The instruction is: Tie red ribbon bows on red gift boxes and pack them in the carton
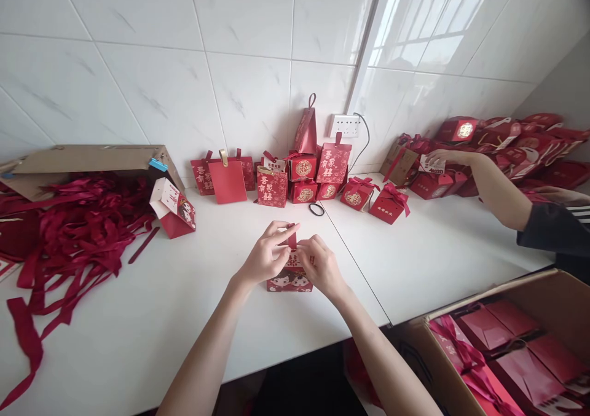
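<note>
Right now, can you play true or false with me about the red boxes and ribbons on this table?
1. Both hands are on one small red paper box with cartoon figures. True: the left hand and right hand meet at its top.
2. The pile of dark red ribbons lies on the right side of the white table. False: it lies on the left.
3. The brown cardboard carton at lower right holds green bags. False: they are red.
4. Another person's hand reaches toward red packages at far right. True.
5. A small black loop lies on the table. True.
</note>
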The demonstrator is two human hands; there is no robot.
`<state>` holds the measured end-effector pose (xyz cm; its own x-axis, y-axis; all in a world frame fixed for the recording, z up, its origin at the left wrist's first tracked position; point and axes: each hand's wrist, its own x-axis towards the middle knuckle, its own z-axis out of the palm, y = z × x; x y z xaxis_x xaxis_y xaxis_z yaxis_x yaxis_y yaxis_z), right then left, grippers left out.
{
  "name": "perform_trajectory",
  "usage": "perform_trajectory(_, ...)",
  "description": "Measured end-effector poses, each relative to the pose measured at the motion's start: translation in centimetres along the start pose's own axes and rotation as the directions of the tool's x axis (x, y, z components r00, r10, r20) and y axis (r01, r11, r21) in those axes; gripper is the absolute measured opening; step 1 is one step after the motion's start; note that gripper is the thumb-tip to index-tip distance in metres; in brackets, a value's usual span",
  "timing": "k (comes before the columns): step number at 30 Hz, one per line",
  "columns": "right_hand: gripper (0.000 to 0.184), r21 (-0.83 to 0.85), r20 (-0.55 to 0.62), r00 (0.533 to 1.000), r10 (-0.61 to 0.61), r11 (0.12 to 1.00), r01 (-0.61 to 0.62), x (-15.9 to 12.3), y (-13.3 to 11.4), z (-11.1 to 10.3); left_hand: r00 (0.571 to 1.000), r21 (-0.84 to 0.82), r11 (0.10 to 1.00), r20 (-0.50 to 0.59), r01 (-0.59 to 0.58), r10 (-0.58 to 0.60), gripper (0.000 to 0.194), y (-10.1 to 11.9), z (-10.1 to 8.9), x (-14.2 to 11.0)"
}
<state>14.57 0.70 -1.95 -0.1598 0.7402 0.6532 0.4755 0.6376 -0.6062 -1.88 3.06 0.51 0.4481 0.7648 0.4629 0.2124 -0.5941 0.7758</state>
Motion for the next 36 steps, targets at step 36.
perform_trajectory(36, 0.020, 0.736, -0.113, 0.810, 0.576, 0.596, -0.322, -1.8, 2.1, -3.3, 0.945, -0.387, 0.877, -0.045, 0.284, -0.325, 0.090, 0.4, 2.5, -5.6)
